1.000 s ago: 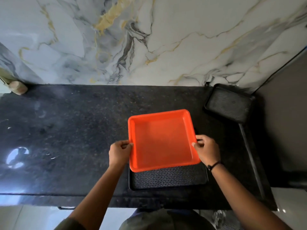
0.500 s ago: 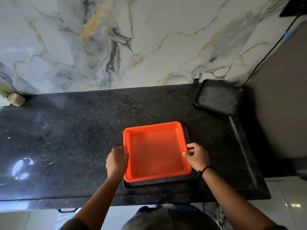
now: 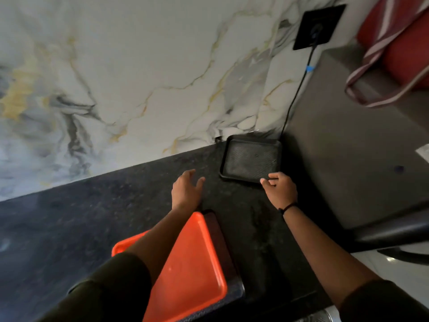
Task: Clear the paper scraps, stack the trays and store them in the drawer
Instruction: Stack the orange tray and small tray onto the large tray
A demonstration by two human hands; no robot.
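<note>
An orange tray [image 3: 192, 270] rests inside a larger black textured tray [image 3: 232, 282] at the counter's front edge, and my left forearm crosses over it. A smaller black tray [image 3: 249, 159] lies flat in the back right corner against the wall. My right hand [image 3: 279, 189] is at that tray's near right corner, with thumb and curled fingertips touching the rim. My left hand [image 3: 186, 190] hovers above the counter just left of the small tray, fingers spread and holding nothing. No paper scraps are visible.
The black granite counter [image 3: 92, 224] runs left along a marble wall [image 3: 139, 77]. A grey appliance [image 3: 352, 147] stands right of the counter, with a red striped bag [image 3: 399, 49] on it. A cable [image 3: 297, 94] drops from a black wall socket [image 3: 318, 26] behind the small tray.
Both hands have let go of the orange tray, which now sits on the large black tray. They have moved forward and right to the small black tray, and the view has swung right.
</note>
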